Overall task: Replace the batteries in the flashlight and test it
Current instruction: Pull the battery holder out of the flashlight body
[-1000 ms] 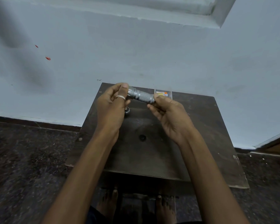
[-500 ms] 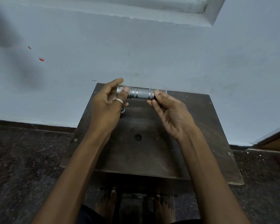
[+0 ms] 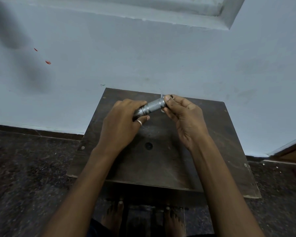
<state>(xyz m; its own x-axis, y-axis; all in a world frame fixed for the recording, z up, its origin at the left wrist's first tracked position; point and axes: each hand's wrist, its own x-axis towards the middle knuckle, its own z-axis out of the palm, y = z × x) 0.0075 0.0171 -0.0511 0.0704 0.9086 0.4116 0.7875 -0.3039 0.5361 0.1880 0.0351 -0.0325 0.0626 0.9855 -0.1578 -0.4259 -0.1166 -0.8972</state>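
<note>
You've got the flashlight (image 3: 150, 107) up off the table (image 3: 212, 134), held above its far half and tilted, the right end higher and nearer the wall (image 3: 143, 57) than the left. It's a short metal cylinder, dull silver-grey, with a knurled, cross-hatched band along the exposed middle and smooth ringed grooves where it runs into your left palm. Your left hand (image 3: 121, 124) is wrapped over the lower end from above, fingers curled round the barrel, and there's a thin pale ring (image 3: 140, 122) on one finger just under the body. Your right hand (image 3: 183, 117) pinches the upper end, thumb on top and fingers closed beneath; something small and dark pokes out above the thumb, too small to make out. The table itself is a square slab of dark brown wood, scuffed and dusty, with a round dark hole (image 3: 148, 145) near its centre, below the flashlight. Beyond its far edge rises the pale blue painted wall; around it lies speckled dark stone floor (image 3: 24, 168).
</note>
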